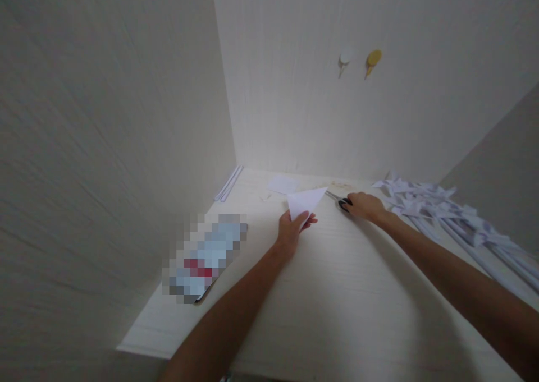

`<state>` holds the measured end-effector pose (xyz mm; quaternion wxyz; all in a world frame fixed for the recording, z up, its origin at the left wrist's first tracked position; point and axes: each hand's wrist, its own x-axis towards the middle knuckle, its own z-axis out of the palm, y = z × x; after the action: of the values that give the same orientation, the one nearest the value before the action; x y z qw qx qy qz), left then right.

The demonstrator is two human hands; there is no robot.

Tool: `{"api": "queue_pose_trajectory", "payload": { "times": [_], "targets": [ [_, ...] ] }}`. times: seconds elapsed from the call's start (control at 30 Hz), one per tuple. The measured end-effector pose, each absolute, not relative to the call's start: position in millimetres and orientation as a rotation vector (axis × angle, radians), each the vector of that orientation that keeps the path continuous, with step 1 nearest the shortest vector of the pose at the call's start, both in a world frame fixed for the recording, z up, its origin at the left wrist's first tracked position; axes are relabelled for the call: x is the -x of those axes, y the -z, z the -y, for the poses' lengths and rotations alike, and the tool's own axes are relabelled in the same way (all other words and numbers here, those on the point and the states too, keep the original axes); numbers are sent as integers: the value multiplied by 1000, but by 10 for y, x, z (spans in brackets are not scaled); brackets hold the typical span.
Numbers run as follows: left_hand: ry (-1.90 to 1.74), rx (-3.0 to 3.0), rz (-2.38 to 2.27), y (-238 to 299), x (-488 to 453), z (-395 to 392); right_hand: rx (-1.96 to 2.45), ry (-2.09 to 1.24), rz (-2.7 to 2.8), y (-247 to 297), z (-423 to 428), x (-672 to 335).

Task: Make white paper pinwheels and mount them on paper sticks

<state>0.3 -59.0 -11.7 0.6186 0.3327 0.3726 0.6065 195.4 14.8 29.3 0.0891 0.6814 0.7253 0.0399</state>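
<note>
to work well here, the paper (306, 200) wants a firm grip, with the scissors (343, 203) clear of the left hand (289, 233). that hand pinches the paper's lower end, thumb in front, above the table (337, 303). the right hand (365, 206) has its fingers curled around the handles; i cannot tell if the blades part. the paper's sharp corner points right, its long axis slanting; the scissors point left, nearly sideways.
</note>
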Motion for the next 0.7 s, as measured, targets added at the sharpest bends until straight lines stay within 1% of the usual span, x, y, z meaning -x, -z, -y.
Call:
{"api": "queue_pose_trajectory", "payload": {
  "times": [0.23,0.7],
  "targets": [
    [-1394,-794,-850,125,1,587,-1993,-126,-2155,-241,-293,-1800],
    [-1396,-792,-900,108,-11,589,-1984,-111,-2084,-169,-270,-1640]
  ]
}}
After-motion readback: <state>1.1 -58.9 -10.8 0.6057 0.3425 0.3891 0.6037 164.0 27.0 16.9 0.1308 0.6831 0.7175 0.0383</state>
